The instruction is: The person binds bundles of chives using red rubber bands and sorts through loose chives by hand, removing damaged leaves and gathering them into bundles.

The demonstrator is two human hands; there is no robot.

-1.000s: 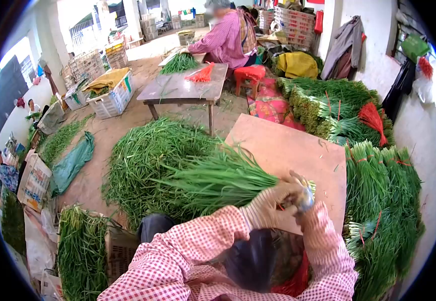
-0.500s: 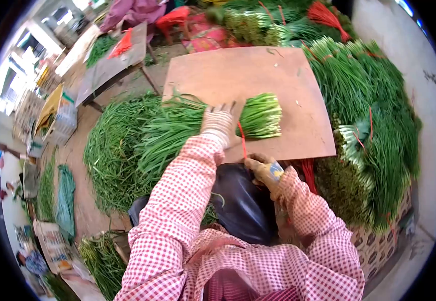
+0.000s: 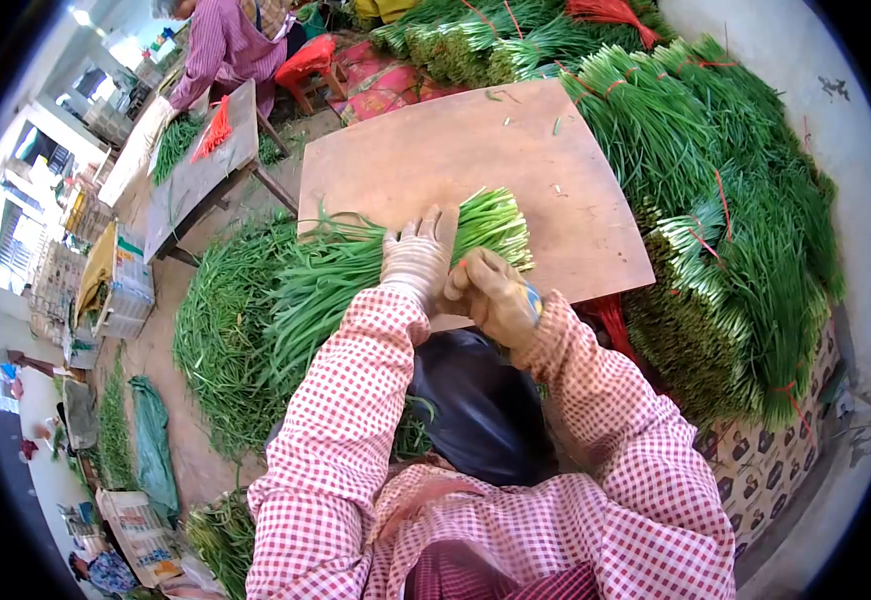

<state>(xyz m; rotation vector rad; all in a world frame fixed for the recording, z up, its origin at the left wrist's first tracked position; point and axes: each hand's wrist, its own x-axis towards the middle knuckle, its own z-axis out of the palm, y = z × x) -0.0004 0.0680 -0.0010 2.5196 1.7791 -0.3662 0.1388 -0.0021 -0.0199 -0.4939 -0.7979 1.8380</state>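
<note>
The board (image 3: 575, 205) is bearing a garlic-chive bunch (image 3: 495, 222), seemingly unfinished, left hand (image 3: 419, 252) pressing flat, right hand (image 3: 496, 297) curling (grip unclear); tied bundles (image 3: 755, 260) filling three o'clock.

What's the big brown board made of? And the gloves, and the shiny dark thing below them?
The board may be plywood, smooth and mostly dull: it's a thin, flat, pinkish-brown sheet. The gloves seem matte cloth: one shows ribbed bands. The shiny dark thing could be plastic, rubber or leather; it catches glossy highlights.

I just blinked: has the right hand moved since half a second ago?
Yes: the right hand moved inward from the near edge of the board, toward the left hand.
</note>
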